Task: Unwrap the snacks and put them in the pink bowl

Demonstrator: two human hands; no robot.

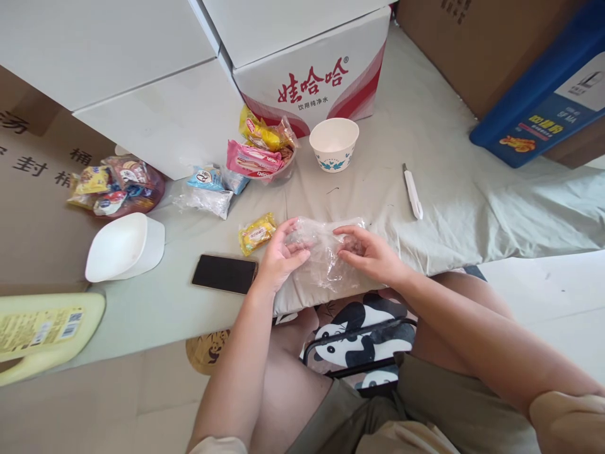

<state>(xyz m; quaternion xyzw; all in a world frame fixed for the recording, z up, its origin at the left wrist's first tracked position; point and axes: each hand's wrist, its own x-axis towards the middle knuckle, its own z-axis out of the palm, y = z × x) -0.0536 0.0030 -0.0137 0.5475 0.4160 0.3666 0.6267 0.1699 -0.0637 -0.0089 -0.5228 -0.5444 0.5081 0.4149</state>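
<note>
A crumpled clear plastic bag (326,255) lies at the front edge of the cloth-covered surface. My left hand (281,257) grips its left side, the thumb across the film and the fingers partly behind it. On the other side, my right hand (373,255) has its thumb and fingers curled on the same bag. Just beyond my left hand is a yellow snack packet (258,234). A dark-screened phone (224,273) lies flat to the left of that hand. Past my right hand rests a white utility knife (413,192).
A paper cup (334,145) stands before a white carton (312,82). Left of it is a bowl of wrapped snacks (265,154). Farther left are a white plastic bowl (125,249), a tub of packets (123,186) and a yellow jug (51,328). A blue container (534,101) leans at right.
</note>
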